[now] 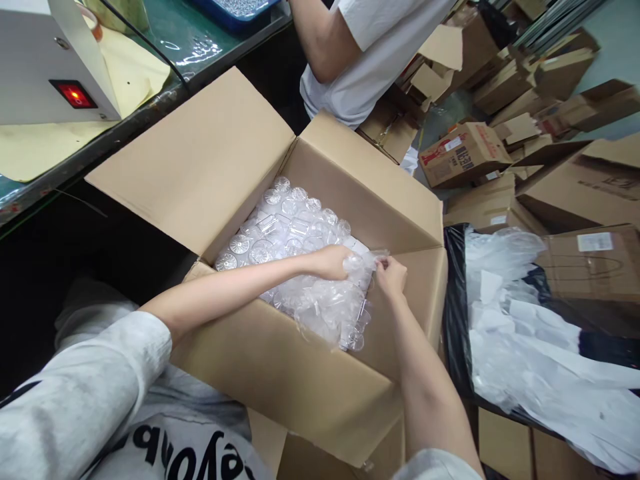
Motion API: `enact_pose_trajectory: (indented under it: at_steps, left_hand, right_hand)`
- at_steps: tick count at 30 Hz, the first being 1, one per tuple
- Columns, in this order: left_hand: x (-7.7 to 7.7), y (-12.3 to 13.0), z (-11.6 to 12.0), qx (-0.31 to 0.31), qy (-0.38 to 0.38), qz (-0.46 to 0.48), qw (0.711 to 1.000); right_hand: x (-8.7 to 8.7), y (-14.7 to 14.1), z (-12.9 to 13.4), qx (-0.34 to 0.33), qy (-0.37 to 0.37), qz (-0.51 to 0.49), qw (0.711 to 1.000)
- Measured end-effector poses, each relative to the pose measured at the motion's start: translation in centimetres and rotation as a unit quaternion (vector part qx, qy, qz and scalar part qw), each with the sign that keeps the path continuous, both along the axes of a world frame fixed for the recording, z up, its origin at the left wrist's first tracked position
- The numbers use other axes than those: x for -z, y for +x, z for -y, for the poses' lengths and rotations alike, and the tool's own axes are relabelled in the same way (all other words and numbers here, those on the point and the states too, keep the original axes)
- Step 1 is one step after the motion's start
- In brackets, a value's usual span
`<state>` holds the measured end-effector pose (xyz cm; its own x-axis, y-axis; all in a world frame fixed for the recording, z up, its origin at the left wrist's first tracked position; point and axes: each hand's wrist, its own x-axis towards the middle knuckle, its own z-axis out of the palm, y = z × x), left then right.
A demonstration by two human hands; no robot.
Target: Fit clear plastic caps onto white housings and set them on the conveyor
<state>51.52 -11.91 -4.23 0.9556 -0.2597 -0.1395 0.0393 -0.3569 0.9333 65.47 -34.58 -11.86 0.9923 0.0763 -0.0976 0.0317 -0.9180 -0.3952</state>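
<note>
While the 2 hands are inside the open box [345, 183], clear film [361, 268] spans the short gap between them. Right hand [393, 273]: nearly closed, thumb and forefinger pinched together on the film's edge. Left hand [330, 262]: fingers curled in at the film's other side; fingertips hidden, so I cannot tell how firmly it holds. Film continues, crumpled, just below the left hand, lying over packed clear pieces [240, 245]. Pieces spread left of and beyond the left hand; many show round, ribbed faces. A few lie below the right hand. Left forearm [230, 290] passes over the near flap [290, 373].

Surroundings: well left of and beyond the left hand, a machine [35, 60] with a lit red switch [75, 95], on a green bench [170, 37]; blue tray [234, 23] near it. Beyond the hands, a co-worker [370, 53] in a white shirt, 1 bent arm visible. Right of the right hand, outside the box, a black bag [456, 293] with loose plastic [515, 333]; farther beyond, heaped cartons [465, 153].
</note>
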Motion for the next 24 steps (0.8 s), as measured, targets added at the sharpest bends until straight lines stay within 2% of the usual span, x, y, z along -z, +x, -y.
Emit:
enact_pose_trajectory:
  at_steps: [3, 6, 8, 11, 14, 17, 21, 24]
  left_hand:
    - [0.5, -0.1, -0.1, -0.057, 0.036, 0.016, 0.998]
    - [0.5, -0.6, -0.1, -0.038, 0.050, 0.044, 0.997]
    - [0.2, -1.1, 0.0, -0.023, 0.078, 0.053, 0.995]
    - [-0.4, -1.7, -0.3, -0.036, 0.119, 0.035, 0.992]
    - [-1.1, -2.1, -0.6, 0.008, 0.102, 0.021, 0.994]
    - [-1.5, -2.2, -0.9, 0.057, 0.078, 0.003, 0.995]
    - [-1.3, -1.9, -1.0, 0.055, 0.055, -0.004, 0.997]
    - [-1.1, -1.7, -0.7, 0.041, 0.026, 0.017, 0.999]
  right_hand:
    - [-2.5, -2.1, -1.3, -0.110, 0.072, -0.028, 0.991]
    - [-4.5, -4.5, -2.7, -0.211, 0.140, -0.076, 0.964]
    - [-5.2, -5.2, -3.6, -0.254, 0.171, -0.104, 0.946]
    - [-5.4, -4.2, -5.0, -0.277, 0.189, -0.128, 0.933]
    - [-4.2, -1.7, -7.2, -0.257, 0.180, -0.108, 0.943]
    - [-1.9, 0.5, -9.7, -0.235, 0.129, -0.082, 0.960]
    - [1.1, 1.7, -12.2, -0.218, 0.032, -0.089, 0.971]
    - [2.5, 1.5, -13.2, -0.205, -0.016, -0.082, 0.975]
